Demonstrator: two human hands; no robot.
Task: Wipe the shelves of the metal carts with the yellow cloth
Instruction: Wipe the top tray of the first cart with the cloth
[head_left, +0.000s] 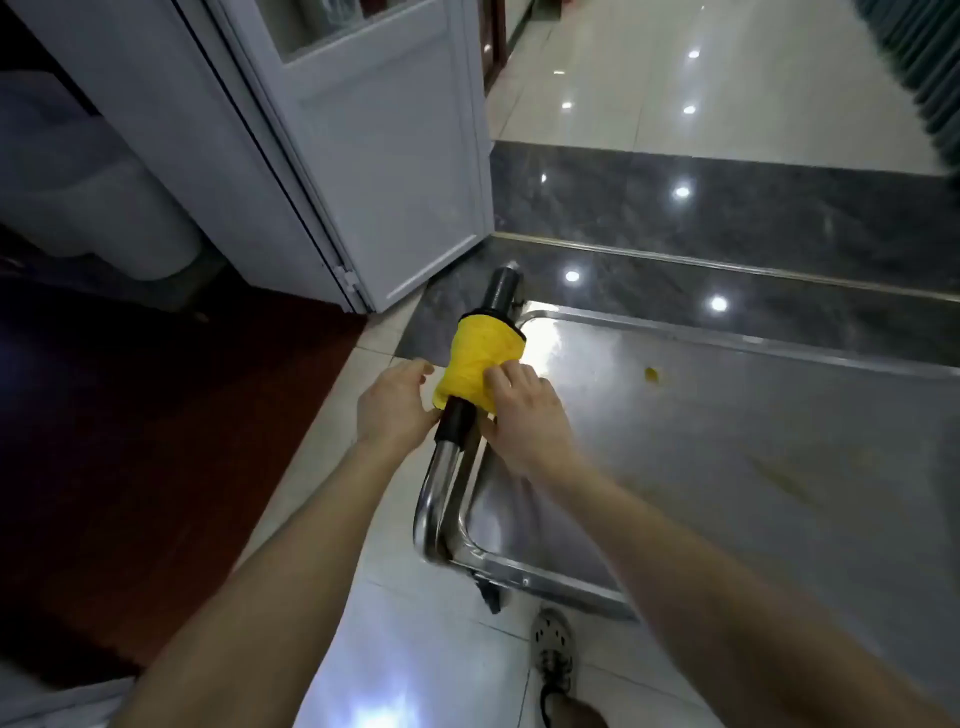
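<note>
The yellow cloth (477, 358) is wrapped around the black-padded handle bar (457, 423) of a metal cart. My right hand (522, 415) grips the cloth's near end from the right side. On the left of the bar, my left hand (396, 405) has its fingers curled, touching the cloth's lower edge and the black padding. The cart's steel top shelf (727, 457) spreads to the right of the handle, shiny, with a small yellow scrap (651, 374) lying on it.
A white door (395, 171) stands ajar just beyond the handle's far end. Dark red flooring (130, 441) lies left, pale tiles (415, 649) below, a dark stone threshold (727, 218) ahead. A sandalled foot (555, 649) is near the cart's caster (491, 597).
</note>
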